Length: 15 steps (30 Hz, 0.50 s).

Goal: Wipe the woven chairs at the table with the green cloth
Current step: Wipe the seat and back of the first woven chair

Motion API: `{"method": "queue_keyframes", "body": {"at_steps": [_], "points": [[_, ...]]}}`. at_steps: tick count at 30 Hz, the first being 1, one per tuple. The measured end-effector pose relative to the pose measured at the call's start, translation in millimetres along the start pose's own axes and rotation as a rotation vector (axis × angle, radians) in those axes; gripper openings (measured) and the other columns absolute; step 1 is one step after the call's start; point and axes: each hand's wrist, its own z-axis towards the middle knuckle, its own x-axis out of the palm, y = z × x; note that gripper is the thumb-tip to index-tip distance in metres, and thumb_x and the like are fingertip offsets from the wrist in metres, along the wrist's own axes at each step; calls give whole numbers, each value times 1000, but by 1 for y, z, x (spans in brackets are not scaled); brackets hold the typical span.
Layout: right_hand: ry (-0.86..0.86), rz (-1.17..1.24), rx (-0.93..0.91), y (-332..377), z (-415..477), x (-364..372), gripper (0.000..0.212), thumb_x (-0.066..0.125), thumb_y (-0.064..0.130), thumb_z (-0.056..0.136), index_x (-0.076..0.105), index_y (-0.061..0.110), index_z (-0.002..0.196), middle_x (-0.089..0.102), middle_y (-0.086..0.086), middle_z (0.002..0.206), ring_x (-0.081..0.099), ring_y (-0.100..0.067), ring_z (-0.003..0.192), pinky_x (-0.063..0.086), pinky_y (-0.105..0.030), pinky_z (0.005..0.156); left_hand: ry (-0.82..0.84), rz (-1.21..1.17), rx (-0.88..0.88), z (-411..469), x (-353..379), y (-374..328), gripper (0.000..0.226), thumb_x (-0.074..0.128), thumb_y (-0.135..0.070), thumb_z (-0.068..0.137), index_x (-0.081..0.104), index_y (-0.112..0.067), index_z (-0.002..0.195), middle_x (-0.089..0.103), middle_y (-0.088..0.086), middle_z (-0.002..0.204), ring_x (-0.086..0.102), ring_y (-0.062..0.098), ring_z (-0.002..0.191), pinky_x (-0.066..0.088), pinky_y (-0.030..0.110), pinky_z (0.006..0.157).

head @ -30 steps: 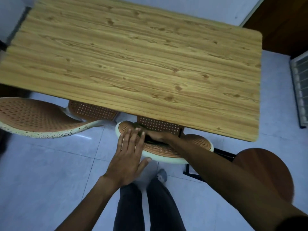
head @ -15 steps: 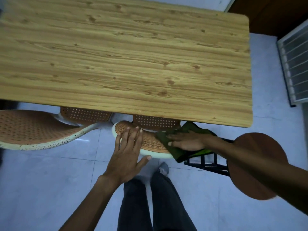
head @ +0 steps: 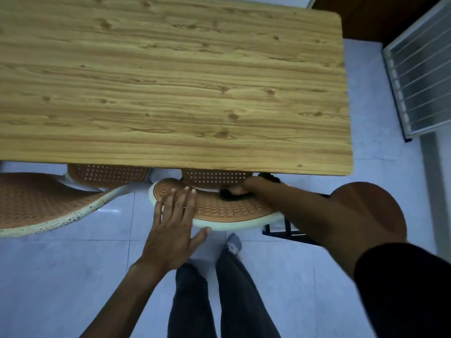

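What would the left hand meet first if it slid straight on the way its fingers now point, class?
The left hand lies flat on the woven chair back, fingers toward the table. Going on, it would probably meet the table edge or slip beneath it to the chair seat; depth is unclear.

No readable text, labels, brands or numbers appear anywhere.

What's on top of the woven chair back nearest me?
The left hand lies flat on the woven chair, and the right hand presses the green cloth there. Most of the cloth is hidden.
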Motion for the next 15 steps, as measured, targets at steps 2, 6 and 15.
{"method": "queue_keyframes", "body": {"at_steps": [2, 6, 15], "points": [[117, -274, 115, 17, -10, -23, 85, 50, 81, 80, 43, 28, 145, 48, 12, 141, 52, -20, 127, 40, -42, 107, 1, -12, -7, 0, -1, -1, 84, 34, -65, 93, 21, -11, 155, 27, 13, 161, 21, 37, 148, 20, 60, 116], [116, -537, -10, 29, -52, -19, 69, 19, 76, 92, 21, 45, 154, 20, 10, 163, 22, -26, 149, 14, -55, 119, 15, -8, -5, 0, -4, -1, 83, 29, -67, 94, 24, -10, 155, 31, 14, 159, 23, 38, 147, 21, 60, 116], [-344, -690, -341, 67, -73, 91, 69, 20, 59, 99, 19, 21, 157, 28, -6, 162, 35, -38, 141, 24, -59, 114, 22, 28, 41, 0, 2, 7, 90, 56, -51, 86, 19, -6, 154, 29, 15, 158, 22, 42, 145, 16, 60, 114]]}}
